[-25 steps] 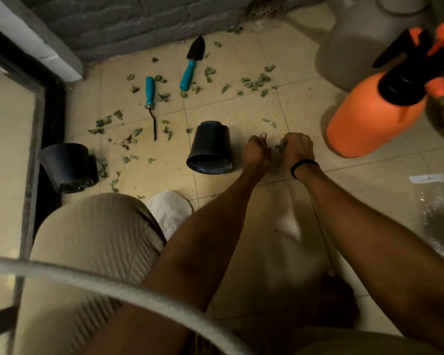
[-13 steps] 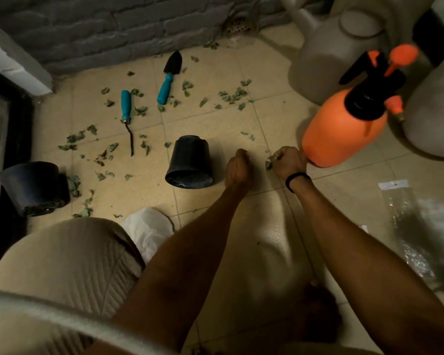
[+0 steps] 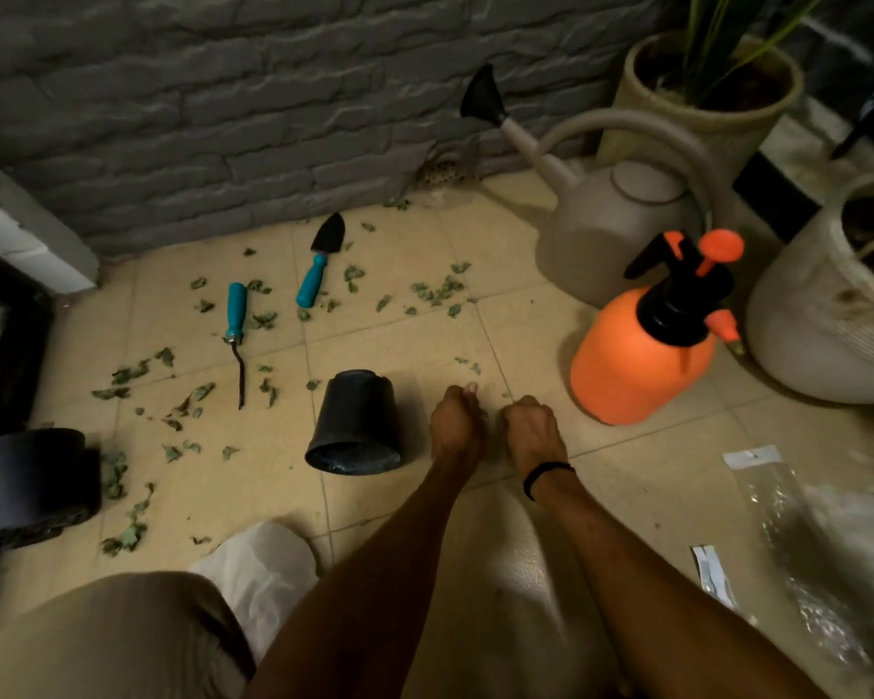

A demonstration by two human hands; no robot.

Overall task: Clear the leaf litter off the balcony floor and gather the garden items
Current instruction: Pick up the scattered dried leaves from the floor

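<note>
Leaf litter (image 3: 435, 292): small dry green leaves scattered over the tiled floor (image 3: 404, 340), thickest around the tools.
Trowel (image 3: 321, 262): black blade, teal handle, flat near the wall.
Weeder (image 3: 235, 330): teal handle, thin dark shaft, left of the trowel.
Black pot (image 3: 354, 426): on its side, mouth toward the camera.
Second black pot (image 3: 31, 484): on its side, far left.
Sprayer (image 3: 642, 355): orange, upright.
Watering can (image 3: 611, 229): beige, upright behind the sprayer.

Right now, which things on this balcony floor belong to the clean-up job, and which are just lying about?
Job: scattered green leaf scraps; teal-handled black trowel; teal-handled metal weeder; tipped black plastic pot; second black pot; orange pressure sprayer; beige watering can.
Lying about: clear plastic bag; ribbed pale planter; woven beige planter.
</note>
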